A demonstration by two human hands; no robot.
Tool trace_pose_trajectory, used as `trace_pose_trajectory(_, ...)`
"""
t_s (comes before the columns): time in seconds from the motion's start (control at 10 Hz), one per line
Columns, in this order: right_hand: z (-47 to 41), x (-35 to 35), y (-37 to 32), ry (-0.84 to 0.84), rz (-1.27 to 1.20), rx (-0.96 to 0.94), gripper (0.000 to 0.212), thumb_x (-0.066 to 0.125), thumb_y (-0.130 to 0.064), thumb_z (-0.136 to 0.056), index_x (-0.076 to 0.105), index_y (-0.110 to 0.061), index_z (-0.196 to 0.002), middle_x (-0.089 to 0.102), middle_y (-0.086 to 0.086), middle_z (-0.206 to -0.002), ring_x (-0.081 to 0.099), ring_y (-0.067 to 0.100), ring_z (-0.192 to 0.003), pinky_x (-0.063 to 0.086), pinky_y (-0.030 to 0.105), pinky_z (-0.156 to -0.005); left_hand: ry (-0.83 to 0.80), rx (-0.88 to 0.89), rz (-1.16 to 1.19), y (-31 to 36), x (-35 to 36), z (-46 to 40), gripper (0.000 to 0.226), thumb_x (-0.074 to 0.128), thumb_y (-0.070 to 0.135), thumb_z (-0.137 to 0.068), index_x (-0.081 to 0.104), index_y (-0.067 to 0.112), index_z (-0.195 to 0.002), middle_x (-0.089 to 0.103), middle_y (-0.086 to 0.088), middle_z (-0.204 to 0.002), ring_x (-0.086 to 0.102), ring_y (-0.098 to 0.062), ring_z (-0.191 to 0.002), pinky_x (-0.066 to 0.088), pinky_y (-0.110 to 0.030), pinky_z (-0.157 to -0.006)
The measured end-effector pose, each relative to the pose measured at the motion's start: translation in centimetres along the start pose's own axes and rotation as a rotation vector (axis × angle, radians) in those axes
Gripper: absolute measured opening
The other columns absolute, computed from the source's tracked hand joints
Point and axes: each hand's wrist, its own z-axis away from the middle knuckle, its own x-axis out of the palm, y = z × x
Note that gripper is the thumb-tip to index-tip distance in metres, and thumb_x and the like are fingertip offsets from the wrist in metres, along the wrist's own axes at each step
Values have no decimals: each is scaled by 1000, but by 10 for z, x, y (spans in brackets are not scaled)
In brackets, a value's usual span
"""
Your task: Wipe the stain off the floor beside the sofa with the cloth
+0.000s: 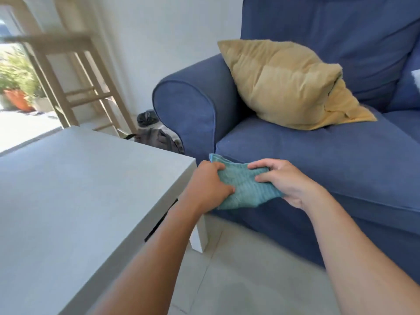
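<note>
The teal ribbed cloth (246,189), crumpled, is held in the air before the blue sofa (318,155).

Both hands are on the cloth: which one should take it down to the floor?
Probably the right hand: it holds the cloth over open floor, while the left hand is by the table corner.

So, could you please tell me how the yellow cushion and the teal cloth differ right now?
The plump mustard-yellow fabric cushion leans untouched against the blue sofa's armrest, while the thin teal ribbed cloth is held in the air by the left hand and right hand. The cushion is far larger and puffed up; the cloth is small, flat and bunched. Both are soft fabric.
</note>
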Motion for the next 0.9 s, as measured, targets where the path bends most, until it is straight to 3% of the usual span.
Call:
trace_pose_trajectory(0.1, -29, 40, -48, -154, 91, -79, 28, 64, 9, -90, 73, -14, -102, 72, 14, -103, 70, 22, -82, 58, 34, -71, 89, -141, 16, -8, -65, 4, 60, 81, 22, -79, 59, 13, -134, 62, -9, -122, 61, -26, -110, 50, -34, -95)
trace_pose_trajectory(0.2, -44, 112, -83, -313, 311, -224, 28, 70, -2, -89, 73, -17, -113, 72, 8, -107, 71, 25, -94, 60, 42, -86, 159, -322, 9, -39, -123, 32, 37, 82, 18, -78, 68, 6, -109, 66, -18, -107, 65, -34, -99, 56, -47, -87)
trace_pose_trajectory(0.3, -43, 182, -105, -438, 544, -351, 31, 72, -14, -91, 71, -21, -121, 67, -2, -104, 65, 18, -90, 54, 31, -75, 241, -459, 4, -71, -162, 67, 39, 82, 17, -79, 68, 10, -115, 63, -9, -96, 64, -25, -86, 59, -44, -85)
trace_pose_trajectory(0.4, -34, 246, -115, -573, 613, -413, 41, 72, -16, -90, 68, -19, -130, 66, 3, -129, 62, 20, -107, 55, 34, -90, 306, -555, -65, -101, -191, 103, 28, 81, 18, -80, 70, 9, -105, 66, -13, -97, 60, -19, -76, 58, -41, -83)
trace_pose_trajectory(0.5, -18, 294, -112, -678, 716, -468, 48, 73, -15, -91, 63, -15, -137, 61, 5, -140, 57, 19, -107, 46, 27, -84, 334, -646, -114, -126, -206, 136, 25, 81, 22, -80, 68, 11, -98, 69, -17, -104, 63, -19, -77, 57, -38, -75)
trace_pose_trajectory(0.6, -7, 320, -107, -718, 818, -516, 47, 72, -14, -90, 62, -11, -137, 61, 6, -142, 59, 24, -118, 46, 29, -91, 335, -714, -119, -141, -208, 156, 32, 84, 25, -77, 65, 11, -98, 68, -15, -106, 67, -23, -79, 62, -37, -70)
trace_pose_trajectory(0.7, -4, 324, -106, -696, 870, -510, 52, 74, -17, -88, 61, -16, -139, 59, 4, -144, 56, 23, -126, 44, 28, -99, 361, -690, -110, -148, -206, 164, 33, 87, 23, -74, 61, 15, -93, 63, -9, -100, 60, -18, -68, 59, -31, -58)
trace_pose_trajectory(0.8, -5, 319, -106, -693, 870, -472, 56, 77, -27, -86, 61, -28, -139, 54, -1, -149, 51, 22, -131, 37, 24, -93, 364, -676, -112, -156, -206, 166, 37, 84, 29, -77, 69, 14, -107, 57, -7, -110, 63, -21, -80, 62, -35, -68)
trace_pose_trajectory(0.9, 1, 315, -103, -621, 836, -504, 44, 74, -31, -87, 68, -29, -131, 58, -1, -145, 54, 21, -128, 37, 24, -91, 310, -683, -302, -170, -211, 168, 51, 73, 49, -82, 65, 22, -125, 43, -5, -131, 58, -22, -103, 51, -36, -95)
